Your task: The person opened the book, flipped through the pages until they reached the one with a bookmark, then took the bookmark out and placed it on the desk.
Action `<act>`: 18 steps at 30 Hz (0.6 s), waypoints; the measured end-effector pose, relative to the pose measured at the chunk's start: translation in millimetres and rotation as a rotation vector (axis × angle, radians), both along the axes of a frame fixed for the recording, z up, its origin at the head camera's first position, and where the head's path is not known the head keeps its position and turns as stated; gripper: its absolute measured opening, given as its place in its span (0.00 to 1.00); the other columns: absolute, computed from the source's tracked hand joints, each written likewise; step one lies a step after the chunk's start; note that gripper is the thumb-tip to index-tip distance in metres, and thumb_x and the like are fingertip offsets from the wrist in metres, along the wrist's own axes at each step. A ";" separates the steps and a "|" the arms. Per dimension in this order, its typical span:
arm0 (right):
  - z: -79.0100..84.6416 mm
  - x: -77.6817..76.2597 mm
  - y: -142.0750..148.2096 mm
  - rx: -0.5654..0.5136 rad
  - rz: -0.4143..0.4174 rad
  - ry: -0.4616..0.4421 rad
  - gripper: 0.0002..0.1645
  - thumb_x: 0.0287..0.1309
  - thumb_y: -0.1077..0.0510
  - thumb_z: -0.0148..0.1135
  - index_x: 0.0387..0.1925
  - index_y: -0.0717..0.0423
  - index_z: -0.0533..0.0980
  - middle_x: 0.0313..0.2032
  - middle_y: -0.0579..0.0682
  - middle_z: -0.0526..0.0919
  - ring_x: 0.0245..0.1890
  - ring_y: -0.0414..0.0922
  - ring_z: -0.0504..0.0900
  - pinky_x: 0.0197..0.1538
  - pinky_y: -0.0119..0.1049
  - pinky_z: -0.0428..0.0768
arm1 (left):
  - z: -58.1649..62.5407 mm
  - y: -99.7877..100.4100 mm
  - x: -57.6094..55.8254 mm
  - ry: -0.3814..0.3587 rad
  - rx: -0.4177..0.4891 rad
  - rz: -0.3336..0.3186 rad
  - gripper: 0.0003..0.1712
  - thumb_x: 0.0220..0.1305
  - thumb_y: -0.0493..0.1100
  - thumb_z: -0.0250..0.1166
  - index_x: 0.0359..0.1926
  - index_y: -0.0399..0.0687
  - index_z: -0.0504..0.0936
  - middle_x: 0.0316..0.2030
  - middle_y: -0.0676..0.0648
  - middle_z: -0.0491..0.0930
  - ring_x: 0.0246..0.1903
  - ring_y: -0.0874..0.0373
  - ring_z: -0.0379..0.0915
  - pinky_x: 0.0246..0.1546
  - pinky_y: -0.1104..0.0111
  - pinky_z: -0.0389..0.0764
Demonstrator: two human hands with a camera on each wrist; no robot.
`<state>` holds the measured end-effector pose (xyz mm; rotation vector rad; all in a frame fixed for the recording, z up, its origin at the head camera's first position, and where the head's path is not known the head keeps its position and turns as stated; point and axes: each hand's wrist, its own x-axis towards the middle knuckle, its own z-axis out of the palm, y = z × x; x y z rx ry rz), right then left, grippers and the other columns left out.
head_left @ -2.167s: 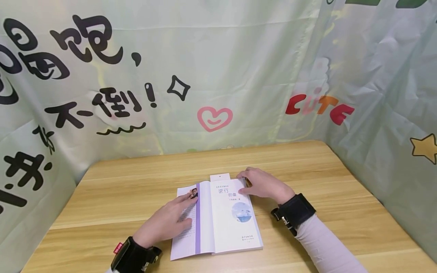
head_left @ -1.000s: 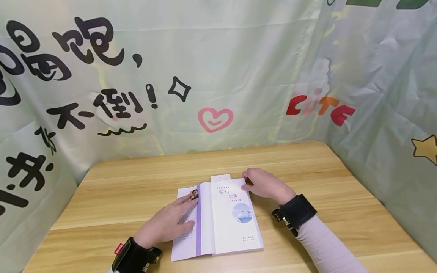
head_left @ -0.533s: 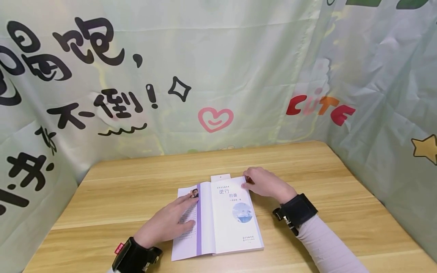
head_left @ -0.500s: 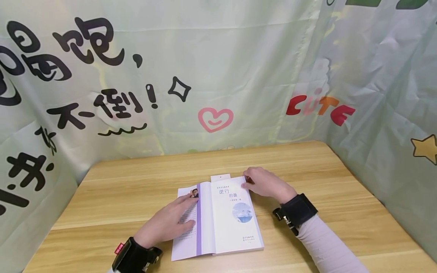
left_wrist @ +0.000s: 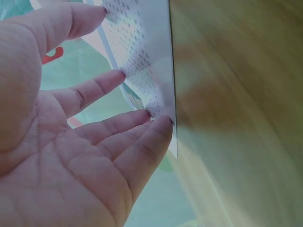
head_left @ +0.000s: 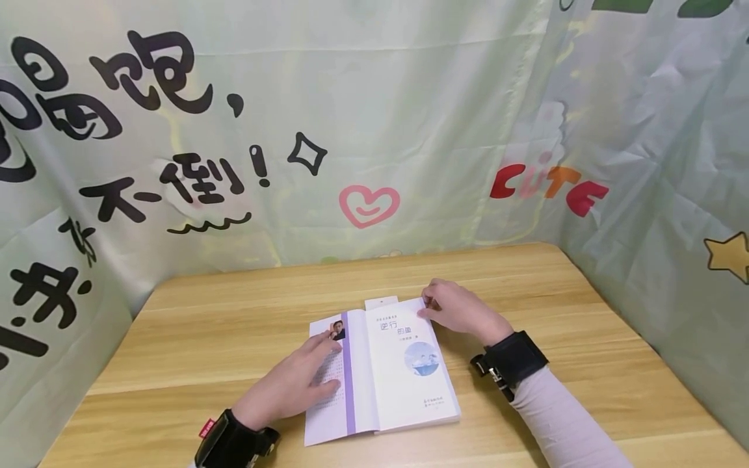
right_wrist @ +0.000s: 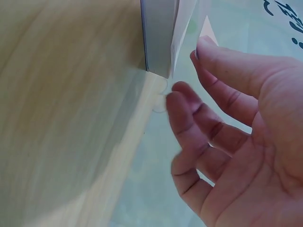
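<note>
An open book (head_left: 398, 396) lies on the wooden table, its title page with a round blue picture on the right. On the left side is the cover flap (head_left: 328, 426), carrying small print, a portrait photo and a purple stripe. My left hand (head_left: 289, 383) rests on that flap, fingers fairly straight and spread. At the book's top right corner, my right hand (head_left: 462, 309) pinches the corner of a page between thumb and index finger. In the right wrist view this page (right_wrist: 187, 28) stands off the thick page block (right_wrist: 158, 38); the other fingers are curled beside it.
A white card (head_left: 381, 303) sticks out past the book's top edge. The table (head_left: 234, 338) has a printed cloth (head_left: 292, 84) hanging behind it and at both sides. Both wrists wear black straps with cameras.
My right hand has shifted slightly away and to the right, with the page corner raised a little. The book has slid slightly to the right and turned a little, the left hand following.
</note>
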<state>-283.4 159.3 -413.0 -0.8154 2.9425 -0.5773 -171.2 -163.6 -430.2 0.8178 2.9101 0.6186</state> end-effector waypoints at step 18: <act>19.4 3.9 12.7 -0.222 0.190 -0.133 0.08 0.67 0.57 0.58 0.31 0.53 0.78 0.19 0.42 0.72 0.19 0.37 0.66 0.25 0.29 0.66 | -4.4 -2.7 -1.2 0.030 0.001 -0.002 0.27 0.62 0.54 0.64 0.59 0.51 0.71 0.68 0.36 0.58 0.63 0.41 0.59 0.56 0.49 0.68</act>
